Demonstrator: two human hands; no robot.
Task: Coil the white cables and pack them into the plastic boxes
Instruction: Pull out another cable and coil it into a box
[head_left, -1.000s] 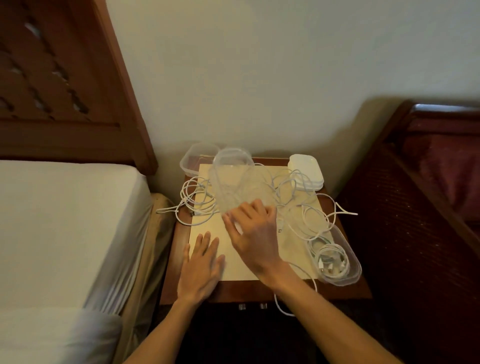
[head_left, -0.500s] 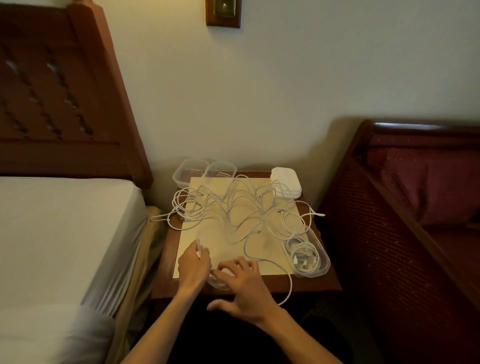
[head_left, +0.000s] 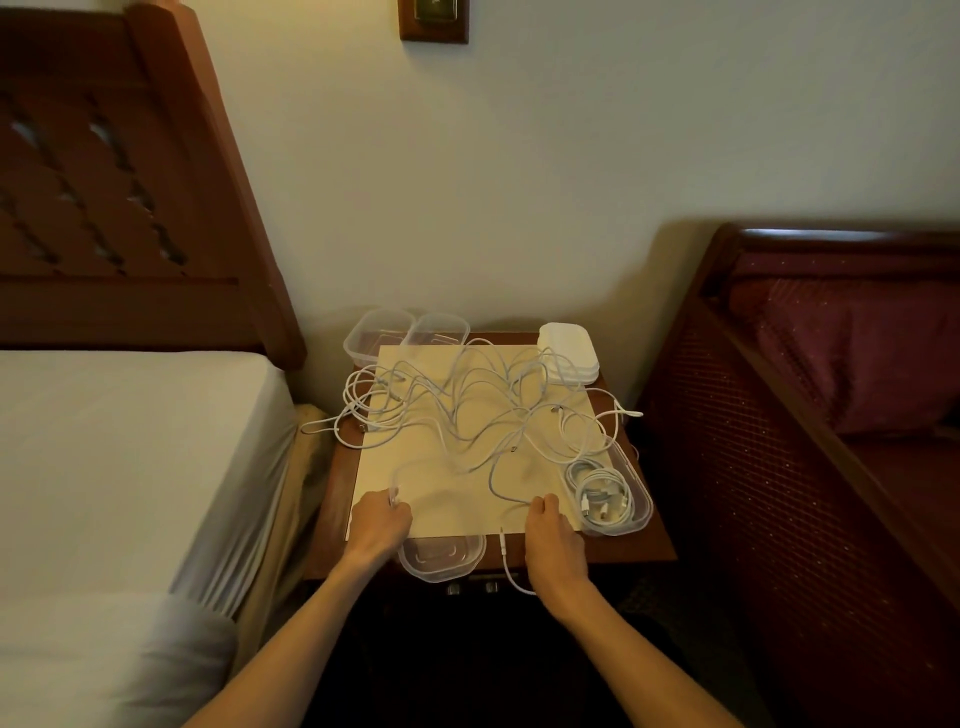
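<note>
Fingers (head_left: 397, 512) of left hand (head_left: 378, 527) and right hand (head_left: 551, 530) pinching one white cable (head_left: 496, 470), tangled on table (head_left: 631, 543). Coiling just starting; next, freeing it, winding toward empty box (head_left: 441, 557).

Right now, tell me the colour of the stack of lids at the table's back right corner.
White: the stack of lids, seen in the head view.

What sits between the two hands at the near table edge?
In the head view, an empty clear plastic box sits between the left hand and right hand, with a loose white cable end beside it.
</note>
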